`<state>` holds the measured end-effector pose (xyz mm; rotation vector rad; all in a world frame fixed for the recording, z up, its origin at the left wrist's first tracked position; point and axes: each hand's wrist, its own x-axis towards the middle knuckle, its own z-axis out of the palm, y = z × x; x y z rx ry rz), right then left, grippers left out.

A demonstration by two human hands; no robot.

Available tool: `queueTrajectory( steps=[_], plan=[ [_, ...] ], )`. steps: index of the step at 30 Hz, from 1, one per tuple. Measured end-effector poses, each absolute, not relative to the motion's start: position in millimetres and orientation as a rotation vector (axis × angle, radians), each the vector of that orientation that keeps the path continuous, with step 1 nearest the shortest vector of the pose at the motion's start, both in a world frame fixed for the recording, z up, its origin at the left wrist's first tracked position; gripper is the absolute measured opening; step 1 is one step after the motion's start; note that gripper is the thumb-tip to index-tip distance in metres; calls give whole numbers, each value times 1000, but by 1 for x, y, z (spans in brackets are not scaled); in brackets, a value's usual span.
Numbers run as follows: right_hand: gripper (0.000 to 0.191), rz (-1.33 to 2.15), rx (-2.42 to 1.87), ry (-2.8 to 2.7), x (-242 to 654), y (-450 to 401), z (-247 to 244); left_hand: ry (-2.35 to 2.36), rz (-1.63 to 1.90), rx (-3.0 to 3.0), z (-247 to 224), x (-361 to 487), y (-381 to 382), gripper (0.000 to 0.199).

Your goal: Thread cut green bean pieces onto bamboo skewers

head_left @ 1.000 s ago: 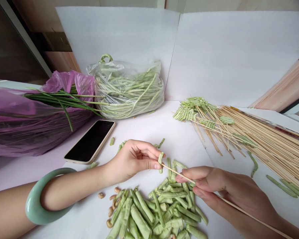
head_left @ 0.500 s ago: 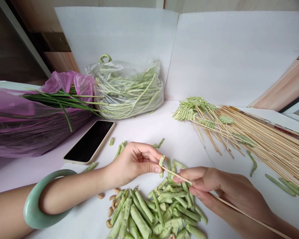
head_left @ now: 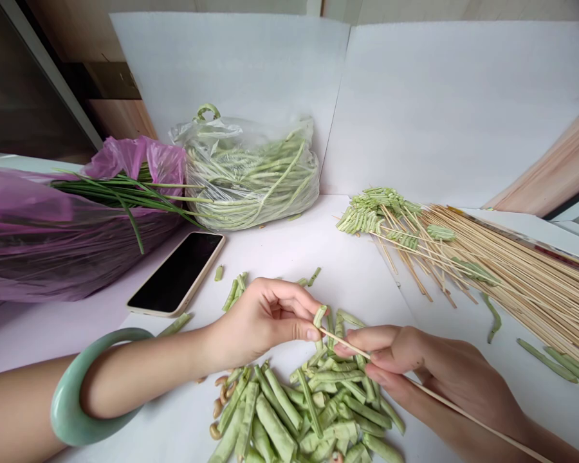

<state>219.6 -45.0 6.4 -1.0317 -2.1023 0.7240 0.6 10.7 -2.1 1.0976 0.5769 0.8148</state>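
My left hand (head_left: 263, 319) pinches a short, bent piece of green long bean (head_left: 320, 319) between thumb and fingertips. My right hand (head_left: 410, 360) is shut on a thin bamboo skewer (head_left: 463, 411), and the skewer's tip reaches the bean piece. Both hands hang just above a heap of cut green long beans (head_left: 309, 411). A pale green jade bangle (head_left: 77, 402) circles my left wrist. Small brown bean trimmings (head_left: 217, 408) lie beside the heap, partly under my left forearm.
A phone (head_left: 176, 273) lies left of my hands. Behind it are a clear bag of long beans (head_left: 251, 177) and a purple bag with chives (head_left: 77, 238). At right lies a bundle of bamboo skewers (head_left: 511, 276), several threaded with beans (head_left: 367, 215). White boards stand behind.
My left hand has shifted slightly right and toward me, carrying the bean piece closer to the skewer tip. My right hand and the skewer have moved only a little.
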Motion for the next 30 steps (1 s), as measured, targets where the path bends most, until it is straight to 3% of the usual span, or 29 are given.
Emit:
queueTrajectory(
  steps=[7,11,14,17,30],
  plan=[
    [13,772,-988,-2122,214,-43,7,587,680,1310,-6,-3,9,15],
    [13,817,-1045,-1990,220,-40,17,669,663,1486,-2,-6,14,29],
    [12,718,-1065,-1863,231,-37,27,683,664,1758,6,-9,18,16],
    [13,609,-1100,-1780,240,-35,32,408,427,2028,14,-12,19,9],
    [14,721,-1055,-1771,233,-31,32,229,34,1997,17,-15,32,7]
  ],
)
